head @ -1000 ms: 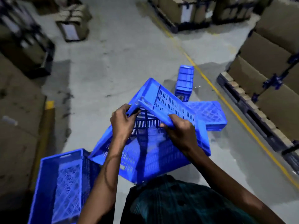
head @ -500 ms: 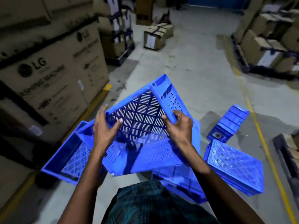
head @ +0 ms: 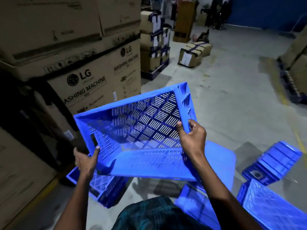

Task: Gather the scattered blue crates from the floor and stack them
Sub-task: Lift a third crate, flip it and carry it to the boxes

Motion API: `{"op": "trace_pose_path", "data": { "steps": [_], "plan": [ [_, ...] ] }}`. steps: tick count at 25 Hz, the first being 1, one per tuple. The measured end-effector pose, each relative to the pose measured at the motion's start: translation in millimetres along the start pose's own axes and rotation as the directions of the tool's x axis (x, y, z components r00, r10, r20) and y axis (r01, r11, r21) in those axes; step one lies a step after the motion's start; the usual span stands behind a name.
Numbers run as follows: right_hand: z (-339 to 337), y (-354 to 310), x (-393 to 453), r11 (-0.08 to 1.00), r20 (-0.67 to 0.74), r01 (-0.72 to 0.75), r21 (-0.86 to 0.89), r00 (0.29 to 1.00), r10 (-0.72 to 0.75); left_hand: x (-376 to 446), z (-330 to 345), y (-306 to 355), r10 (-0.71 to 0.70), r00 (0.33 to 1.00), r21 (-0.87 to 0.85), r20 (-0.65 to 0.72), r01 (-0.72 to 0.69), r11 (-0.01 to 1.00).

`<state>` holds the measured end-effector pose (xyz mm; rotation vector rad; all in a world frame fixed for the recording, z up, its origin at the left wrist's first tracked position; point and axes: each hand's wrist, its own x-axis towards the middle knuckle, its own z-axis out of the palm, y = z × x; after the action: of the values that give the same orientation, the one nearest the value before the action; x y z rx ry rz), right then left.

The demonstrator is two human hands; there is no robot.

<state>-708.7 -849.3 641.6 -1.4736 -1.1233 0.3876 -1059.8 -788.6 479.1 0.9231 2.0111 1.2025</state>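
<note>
While both hands grip it, one blue crate (head: 146, 133) is held tilted in the air, its open side toward the camera.
Left hand (head: 85, 161) holds the lower left corner; right hand (head: 193, 136) clasps the right rim. Below, a second crate (head: 106, 188) sits on the floor (head: 232, 97); other crates (head: 272, 163) lie at right beside it.

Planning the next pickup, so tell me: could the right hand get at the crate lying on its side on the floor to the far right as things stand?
Probably not yet. The right hand grips the rim of the held crate, as does the left hand. The crate lying on its side has open floor around it, so only the occupied hand blocks.
</note>
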Motion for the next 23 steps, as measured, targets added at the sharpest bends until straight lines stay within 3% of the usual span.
{"op": "trace_pose_path", "data": {
  "steps": [3, 8, 15, 19, 23],
  "plan": [
    [35, 0, 18, 0.999, 0.044, -0.007, 0.033, 0.999, 0.005, 49, -4, 0, -0.112, 0.993, -0.128, 0.028, 0.114, 0.985],
    [83, -1, 32, 0.999, 0.131, -0.003, 0.046, 0.991, -0.003, 112, -10, -19, -0.165, 0.983, -0.242, 0.086, 0.181, 0.953],
    [119, 46, 110, 0.997, 0.209, -0.08, -0.002, 0.975, 0.079, 119, 26, -28, -0.315, 0.949, -0.302, -0.022, 0.294, 0.907],
    [157, 93, 170, 0.989, 0.278, -0.149, 0.023, 0.951, 0.137, 125, 41, -19, -0.327, 0.936, -0.317, -0.133, 0.272, 0.908],
    [213, 130, 228, 0.984, 0.425, -0.181, -0.005, 0.89, 0.166, 125, 46, -16, -0.448, 0.838, -0.33, -0.311, 0.347, 0.878]
  ]
}}
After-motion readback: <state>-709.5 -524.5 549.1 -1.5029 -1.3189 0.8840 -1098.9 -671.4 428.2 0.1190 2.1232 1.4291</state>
